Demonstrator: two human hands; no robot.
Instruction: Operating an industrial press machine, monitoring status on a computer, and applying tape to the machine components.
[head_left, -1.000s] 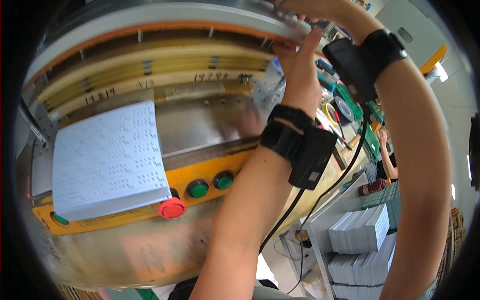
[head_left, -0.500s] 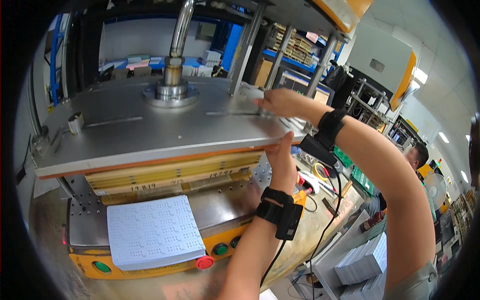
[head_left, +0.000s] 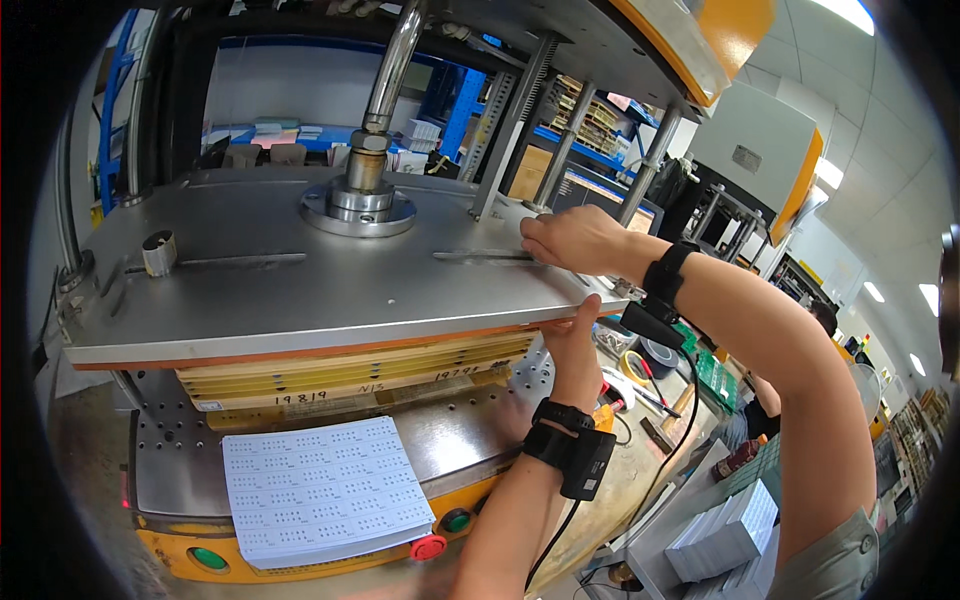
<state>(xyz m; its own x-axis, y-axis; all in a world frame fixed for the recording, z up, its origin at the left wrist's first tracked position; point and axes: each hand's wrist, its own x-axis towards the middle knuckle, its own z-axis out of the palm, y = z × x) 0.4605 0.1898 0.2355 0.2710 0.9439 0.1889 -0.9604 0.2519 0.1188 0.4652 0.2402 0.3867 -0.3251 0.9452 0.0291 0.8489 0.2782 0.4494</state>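
Note:
A grey metal press plate (head_left: 330, 290) spans the view, with a chrome shaft (head_left: 390, 85) standing on its round flange. My right hand (head_left: 572, 240) lies on top near the plate's right end, fingers curled in; whatever they hold is hidden. Below it, at the plate's right front edge, is my left hand (head_left: 574, 355). Its thumb points up against the edge, while the other fingers are out of sight under the plate. A layered wooden die board (head_left: 350, 385) with handwritten marks sits beneath the plate. Both wrists wear black strapped devices.
A stack of printed white sheets (head_left: 325, 490) lies on the press bed, beside a red button (head_left: 428, 547) and green buttons. A short metal cylinder (head_left: 158, 252) stands on the plate's left. Tools and tape lie on the side table (head_left: 640, 470). Paper stacks (head_left: 725, 530) rest lower right.
The view has shifted, so the plate sits slightly lower in the picture. My right hand's fingers have curled further in over the plate top. My left hand stays at the edge.

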